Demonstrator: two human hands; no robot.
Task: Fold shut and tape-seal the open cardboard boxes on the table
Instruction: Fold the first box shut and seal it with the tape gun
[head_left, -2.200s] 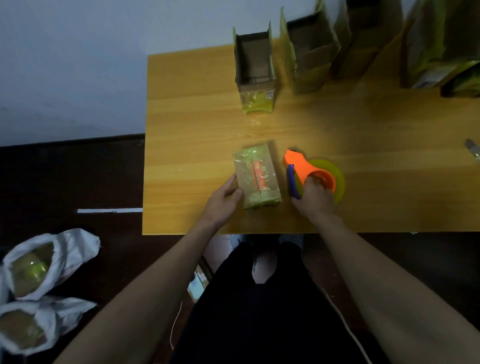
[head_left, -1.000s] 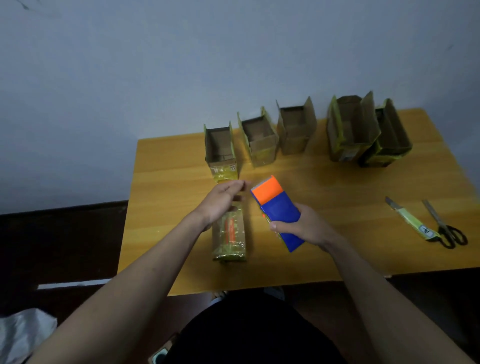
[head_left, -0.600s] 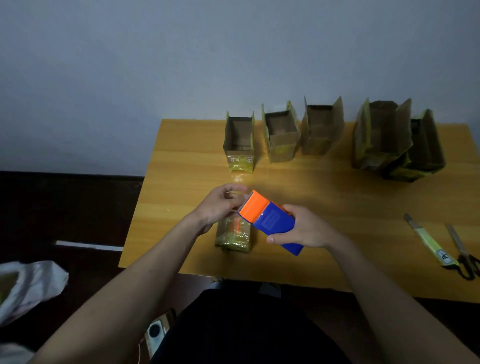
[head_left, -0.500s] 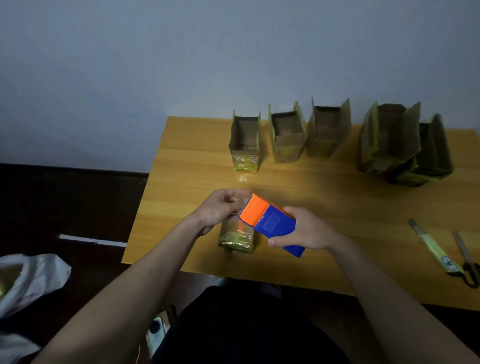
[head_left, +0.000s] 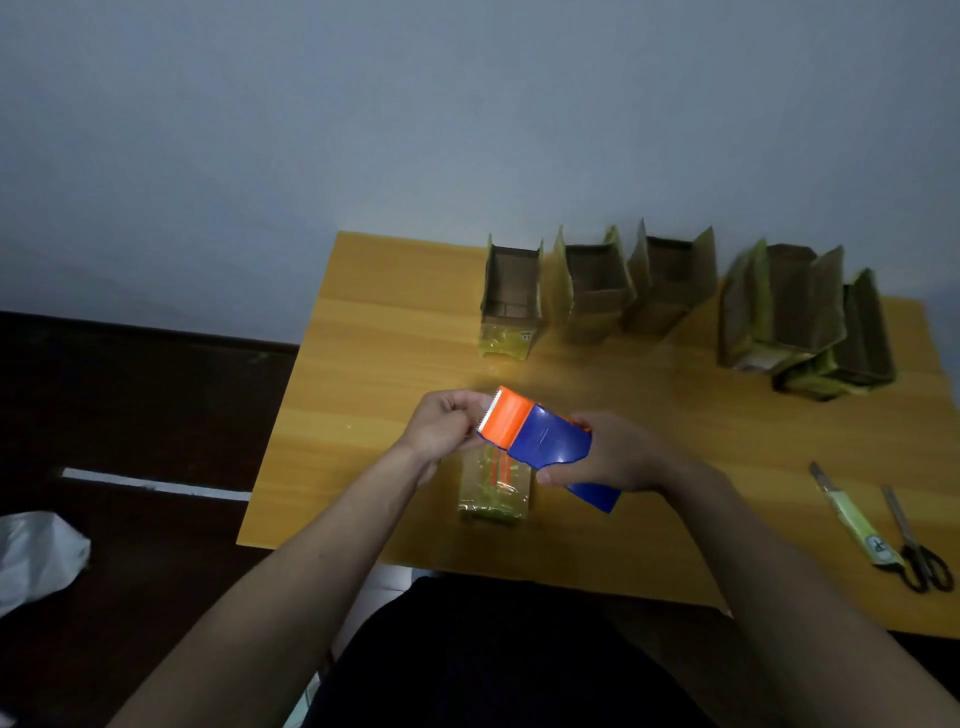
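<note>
An orange and blue tape dispenser (head_left: 535, 435) is held above the table, gripped by my right hand (head_left: 605, 453). My left hand (head_left: 447, 423) has its fingers curled at the dispenser's orange cutter end, pinching there; the tape end itself is too small to make out. Below both hands a closed, taped box (head_left: 494, 488) lies flat on the wooden table (head_left: 374, 374). Several open cardboard boxes stand along the back: one at the left (head_left: 511, 296), two beside it (head_left: 595, 291) (head_left: 670, 283), and larger ones at the right (head_left: 784, 306) (head_left: 857, 332).
A utility knife (head_left: 854, 519) and scissors (head_left: 917, 543) lie near the table's right front edge. A white bag (head_left: 36, 556) sits on the dark floor at the left. A wall rises behind the table.
My right hand lifted the tape dispenser off the table and brought it over the taped box. My left hand left the box's side and went to the dispenser's orange end.
</note>
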